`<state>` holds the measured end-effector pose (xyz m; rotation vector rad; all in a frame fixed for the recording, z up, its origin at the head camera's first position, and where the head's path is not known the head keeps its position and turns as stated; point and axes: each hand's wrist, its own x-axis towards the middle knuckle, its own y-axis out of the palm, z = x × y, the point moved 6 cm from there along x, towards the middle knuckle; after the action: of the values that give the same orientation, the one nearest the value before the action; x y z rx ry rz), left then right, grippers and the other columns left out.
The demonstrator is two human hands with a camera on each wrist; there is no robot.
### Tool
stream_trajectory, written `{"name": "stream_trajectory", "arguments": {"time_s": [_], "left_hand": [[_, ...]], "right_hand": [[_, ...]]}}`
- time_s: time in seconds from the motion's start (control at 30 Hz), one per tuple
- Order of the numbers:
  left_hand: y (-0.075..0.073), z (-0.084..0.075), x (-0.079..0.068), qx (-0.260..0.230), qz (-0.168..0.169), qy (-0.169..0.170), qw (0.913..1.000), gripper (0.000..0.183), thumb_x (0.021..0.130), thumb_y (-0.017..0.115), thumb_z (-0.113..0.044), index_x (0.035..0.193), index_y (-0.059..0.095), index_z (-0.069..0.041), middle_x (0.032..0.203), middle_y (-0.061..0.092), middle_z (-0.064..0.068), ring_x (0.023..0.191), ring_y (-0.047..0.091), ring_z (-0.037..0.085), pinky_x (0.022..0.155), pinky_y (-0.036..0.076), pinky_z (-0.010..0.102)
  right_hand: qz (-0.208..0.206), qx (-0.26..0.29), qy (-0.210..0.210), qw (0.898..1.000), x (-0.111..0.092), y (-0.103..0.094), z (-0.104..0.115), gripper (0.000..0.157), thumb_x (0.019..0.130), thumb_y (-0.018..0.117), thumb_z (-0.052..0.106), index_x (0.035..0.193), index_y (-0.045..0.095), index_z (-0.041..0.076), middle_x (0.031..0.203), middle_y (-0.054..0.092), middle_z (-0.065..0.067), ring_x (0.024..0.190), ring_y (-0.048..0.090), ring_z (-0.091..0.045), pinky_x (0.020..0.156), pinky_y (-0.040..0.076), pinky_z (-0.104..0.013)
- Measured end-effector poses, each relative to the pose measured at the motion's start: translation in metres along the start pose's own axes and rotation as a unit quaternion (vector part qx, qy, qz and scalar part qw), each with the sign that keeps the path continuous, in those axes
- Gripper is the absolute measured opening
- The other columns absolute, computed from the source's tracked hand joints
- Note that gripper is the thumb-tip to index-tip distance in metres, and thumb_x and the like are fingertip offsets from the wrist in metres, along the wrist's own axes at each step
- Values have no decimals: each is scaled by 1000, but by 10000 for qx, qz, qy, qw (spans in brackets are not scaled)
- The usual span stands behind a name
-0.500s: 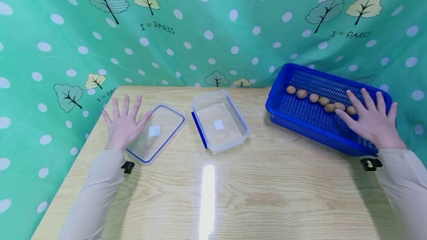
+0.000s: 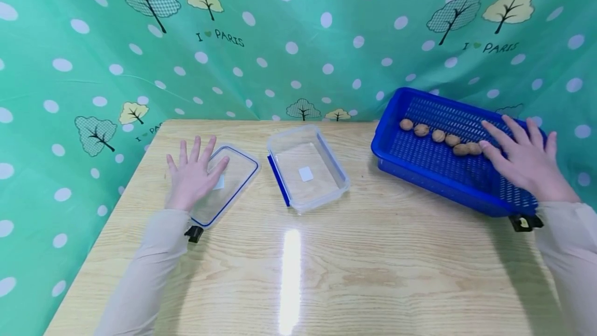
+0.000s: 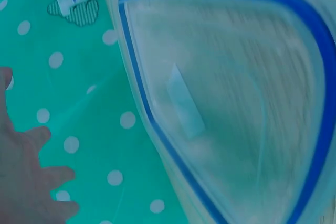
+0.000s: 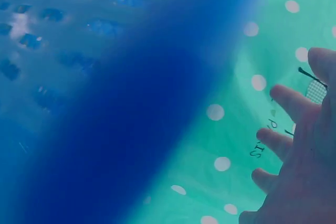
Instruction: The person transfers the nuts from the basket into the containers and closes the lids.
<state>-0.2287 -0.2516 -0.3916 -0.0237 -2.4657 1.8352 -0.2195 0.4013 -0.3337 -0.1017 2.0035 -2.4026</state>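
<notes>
My left hand (image 2: 192,176) is spread above the clear lid (image 2: 238,191) with a blue seal and hides its left part. The same lid (image 3: 220,103), bearing a white label, fills much of the left wrist view. At the right, my right hand (image 2: 529,162) hovers with fingers apart over the right end of a blue plastic basket (image 2: 434,183). Several walnuts (image 2: 438,136) lie in a row inside it, the nearest beside my thumb. Both hands hold nothing. In the right wrist view, the basket's wall (image 4: 136,98) is blurred beside my hand (image 4: 304,150).
A clear rectangular container (image 2: 322,202) with a blue clip flap stands open between the lid and the basket, a white label on its floor. The wooden table (image 2: 373,274) ends at a green dotted cloth (image 2: 298,25) behind and left.
My left hand has moved right, further over the lid. The right hand has shifted slightly right and farther from me, now covering the walnut at the row's right end.
</notes>
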Motion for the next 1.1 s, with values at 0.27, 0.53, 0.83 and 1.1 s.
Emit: {"name": "stream_trajectory", "arguments": {"time_s": [0.27,0.53,0.83,1.1], "left_hand": [[17,-24,0,-262,11,217,9994,75,96,25,-67,156,16,-24,159,8,20,142,-15,38,104,-17,67],[31,-47,-2,-348,-25,428,9985,73,97,30,-64,156,20,-21,158,13,20,143,-8,40,106,-8,69],[47,-76,-4,-779,63,669,9947,70,98,37,-58,156,20,-22,156,17,21,142,4,46,109,-6,66],[58,-104,-3,-1170,88,955,9885,71,98,36,-58,156,17,-21,155,22,21,140,16,47,110,2,65]], "right_hand": [[-285,308,-736,9964,6,-14,8,55,106,25,37,155,22,13,157,9,-25,140,-11,-49,103,-18,-67],[-759,384,-1274,9882,13,-26,16,49,107,29,27,145,37,-2,148,25,-34,139,7,-51,111,1,-64],[-804,722,-1545,9821,26,-31,19,46,106,34,21,143,40,-5,144,29,-36,134,21,-54,111,9,-64],[-119,948,-1085,9895,43,-21,4,52,106,30,27,149,29,-3,149,19,-36,134,12,-57,106,8,-71]]}}
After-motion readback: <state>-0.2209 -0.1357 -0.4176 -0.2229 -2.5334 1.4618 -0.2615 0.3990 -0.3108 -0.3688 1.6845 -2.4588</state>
